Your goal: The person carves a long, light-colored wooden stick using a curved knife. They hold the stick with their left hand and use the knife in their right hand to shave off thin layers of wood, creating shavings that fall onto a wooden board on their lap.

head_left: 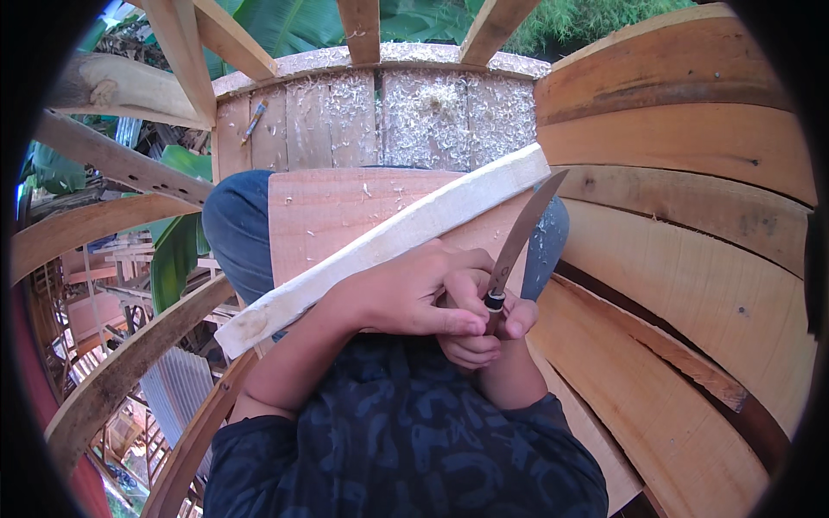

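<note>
I have a knife up in front of my chest, its blade standing on a slant with the tip pointing up and to the right. The blade is long, slightly curved and dull brownish-grey, narrowing to a point. Where it meets the brown handle there is a black collar with a pale metal band. A few small dark marks sit low on the blade, too small for me to make out.

My hands are together at that handle: my right hand is curled around it, and my left hand comes across from the left, thumb and fingers close against the collar. How firmly each one presses, I cannot tell.

Behind my left hand and forearm, a pale, squared wooden strip runs diagonally over a reddish board laid across my lap, between my blue-clad knees. A few curled shavings lie on the board; many more shavings cover the planking beyond, where a slim blue tool lies at the left. Broad wooden planks curve up on my right, open wooden ribs stand on my left, and green leaves show past the far edge.
</note>
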A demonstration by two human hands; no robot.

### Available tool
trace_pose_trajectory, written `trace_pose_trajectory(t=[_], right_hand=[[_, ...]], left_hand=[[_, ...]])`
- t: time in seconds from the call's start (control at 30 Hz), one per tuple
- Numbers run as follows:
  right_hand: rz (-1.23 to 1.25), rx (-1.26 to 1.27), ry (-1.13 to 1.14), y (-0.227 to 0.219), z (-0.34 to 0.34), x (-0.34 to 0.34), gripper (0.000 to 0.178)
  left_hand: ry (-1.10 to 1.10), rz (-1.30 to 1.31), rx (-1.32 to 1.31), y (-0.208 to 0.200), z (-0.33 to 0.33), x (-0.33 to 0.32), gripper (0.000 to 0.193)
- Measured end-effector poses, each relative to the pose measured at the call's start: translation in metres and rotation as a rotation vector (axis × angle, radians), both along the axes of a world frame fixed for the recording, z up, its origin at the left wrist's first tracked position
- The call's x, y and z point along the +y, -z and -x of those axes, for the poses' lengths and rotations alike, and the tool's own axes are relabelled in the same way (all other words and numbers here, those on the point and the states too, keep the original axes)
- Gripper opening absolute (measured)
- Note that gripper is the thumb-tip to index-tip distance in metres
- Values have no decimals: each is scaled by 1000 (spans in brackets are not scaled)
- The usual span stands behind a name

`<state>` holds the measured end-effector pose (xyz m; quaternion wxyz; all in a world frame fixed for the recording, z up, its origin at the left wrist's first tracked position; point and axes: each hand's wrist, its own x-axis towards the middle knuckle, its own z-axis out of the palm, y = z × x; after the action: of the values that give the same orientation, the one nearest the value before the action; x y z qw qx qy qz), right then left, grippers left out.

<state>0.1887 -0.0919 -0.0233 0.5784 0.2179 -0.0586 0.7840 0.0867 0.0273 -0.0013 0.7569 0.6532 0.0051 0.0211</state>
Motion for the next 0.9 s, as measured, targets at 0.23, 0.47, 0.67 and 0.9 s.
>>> trace_pose_trajectory(t=[0.23,0.47,0.67,0.9], right_hand=[[264,-79,289,-13,-1,9,18],[322,-191,453,-9,7,18,12],[283,-179,366,-8,2,17,23],[347,-413,395,-13,-1,17,28]], left_hand=[[-30,150,14,4,7,-7,77],[-113,276,216,-2,14,-8,80],[-83,275,365,-10,13,-8,71],[-321,22,-6,-9,16,-15,59]])
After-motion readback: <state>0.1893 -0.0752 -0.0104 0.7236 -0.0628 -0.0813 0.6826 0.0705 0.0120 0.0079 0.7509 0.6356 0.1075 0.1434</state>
